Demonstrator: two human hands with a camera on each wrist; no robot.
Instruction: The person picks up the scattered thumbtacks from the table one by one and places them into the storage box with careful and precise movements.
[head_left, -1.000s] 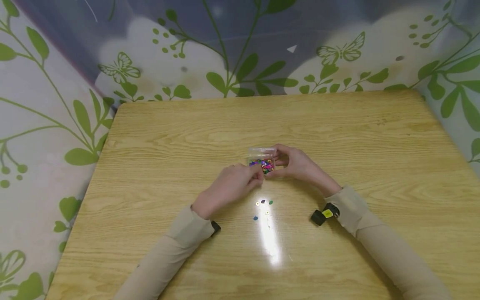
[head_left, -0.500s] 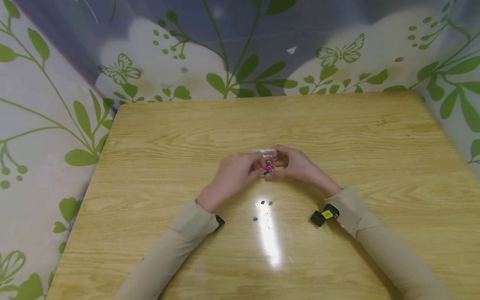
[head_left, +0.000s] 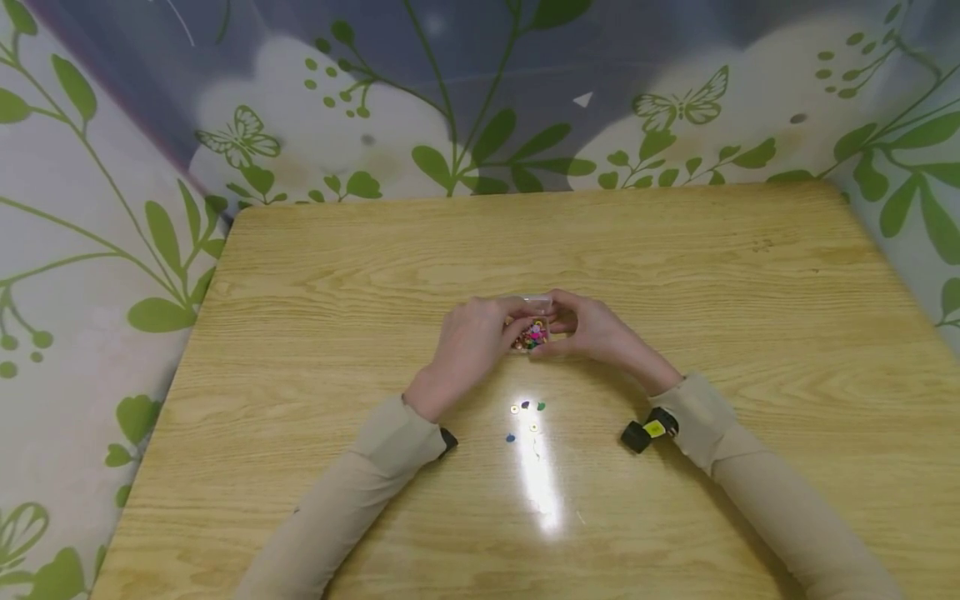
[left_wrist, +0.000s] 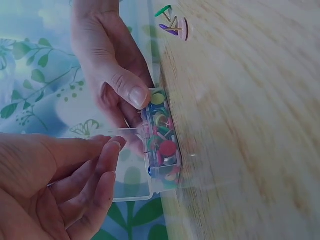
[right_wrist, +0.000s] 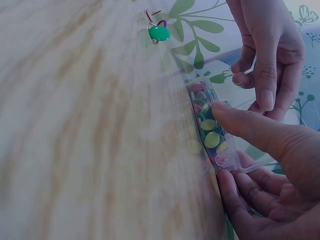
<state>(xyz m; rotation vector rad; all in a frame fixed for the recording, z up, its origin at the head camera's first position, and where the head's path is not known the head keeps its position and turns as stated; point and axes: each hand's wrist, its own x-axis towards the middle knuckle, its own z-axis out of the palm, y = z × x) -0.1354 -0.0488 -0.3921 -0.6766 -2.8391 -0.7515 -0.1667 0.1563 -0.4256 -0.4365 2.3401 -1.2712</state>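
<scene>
A small clear plastic box [head_left: 531, 337] full of colourful thumbtacks [left_wrist: 167, 148] stands on the table with its hinged lid [head_left: 537, 305] raised. My right hand [head_left: 600, 327] grips the box's right end, thumb on the near side and fingers behind, as the right wrist view also shows. At the left side, my left hand [head_left: 468, 340] reaches over the box and covers part of it. In the left wrist view its fingertips [left_wrist: 115, 144] meet at the lid's free edge and seem to pinch it.
Several loose thumbtacks [head_left: 541, 407] lie on the wooden table [head_left: 360, 267] nearer to me than the box. A bright light reflection runs down the tabletop. A leaf-patterned wall covering [head_left: 450, 167] stands behind and at both sides. Each wrist wears a black device [head_left: 637, 435].
My left hand has moved from the front of the box up and slightly right, from over the tacks to the raised lid. My right hand and the loose thumbtacks have stayed in place.
</scene>
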